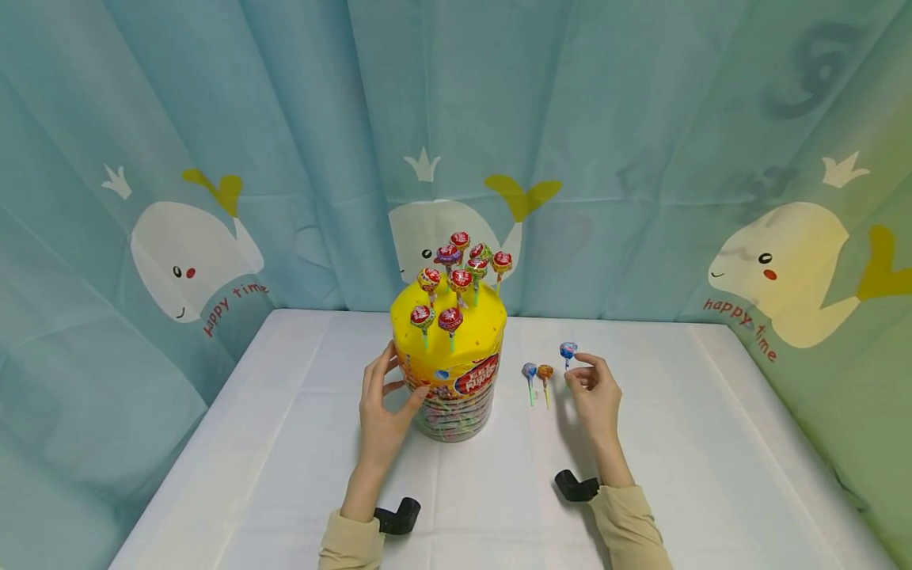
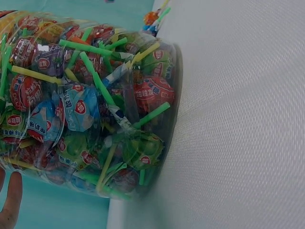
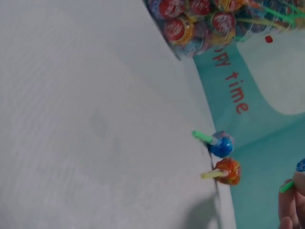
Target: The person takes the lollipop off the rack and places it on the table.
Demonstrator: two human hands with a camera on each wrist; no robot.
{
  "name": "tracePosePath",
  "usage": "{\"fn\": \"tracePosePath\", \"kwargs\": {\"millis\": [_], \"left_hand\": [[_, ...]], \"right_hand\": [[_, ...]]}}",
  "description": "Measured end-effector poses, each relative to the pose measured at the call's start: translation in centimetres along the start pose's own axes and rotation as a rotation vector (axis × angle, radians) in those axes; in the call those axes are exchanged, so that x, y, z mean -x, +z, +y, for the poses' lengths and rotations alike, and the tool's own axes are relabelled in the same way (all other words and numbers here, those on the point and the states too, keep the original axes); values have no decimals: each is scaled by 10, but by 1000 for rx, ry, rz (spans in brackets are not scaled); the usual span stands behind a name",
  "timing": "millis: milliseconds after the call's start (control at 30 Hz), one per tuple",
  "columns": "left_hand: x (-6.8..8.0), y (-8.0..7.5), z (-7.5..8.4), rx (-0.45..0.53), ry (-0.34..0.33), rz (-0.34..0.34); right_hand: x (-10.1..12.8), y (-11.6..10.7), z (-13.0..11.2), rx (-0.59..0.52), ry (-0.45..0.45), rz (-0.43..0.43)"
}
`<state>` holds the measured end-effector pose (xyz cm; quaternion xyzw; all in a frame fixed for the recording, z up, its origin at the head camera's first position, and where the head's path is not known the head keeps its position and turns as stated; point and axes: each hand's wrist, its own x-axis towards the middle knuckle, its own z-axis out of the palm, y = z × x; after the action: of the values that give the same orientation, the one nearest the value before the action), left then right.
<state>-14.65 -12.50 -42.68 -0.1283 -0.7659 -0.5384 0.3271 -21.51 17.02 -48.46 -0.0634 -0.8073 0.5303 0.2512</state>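
Right hand (image 1: 594,392) pinches a blue lollipop (image 1: 568,349) by its stick, head up, above the bench (image 1: 677,443), right of the tub (image 1: 456,380). Left hand (image 1: 385,416) curled round the tub's side. Upright lollipops (image 1: 460,280) crowd the yellow lid (image 1: 470,334); an orange lollipop (image 1: 545,371) and a second blue one (image 1: 530,370) lie between. I read this as mid-loading, pick-up done. Next, I judge, calls for a leftward carry, stick down, to a free lid spot, tub steadied.
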Motion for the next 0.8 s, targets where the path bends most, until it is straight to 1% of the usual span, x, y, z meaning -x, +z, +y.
{"fn": "tracePosePath", "kwargs": {"millis": [300,533,800], "left_hand": [[0,0,0,3,7,1],[0,0,-1,6,10,0],[0,0,0,9,7,-4]], "right_hand": [[0,-2,10,120,117,-87],[0,-2,16,173,151,-125],[-1,-4,17,205,174,-151]]}}
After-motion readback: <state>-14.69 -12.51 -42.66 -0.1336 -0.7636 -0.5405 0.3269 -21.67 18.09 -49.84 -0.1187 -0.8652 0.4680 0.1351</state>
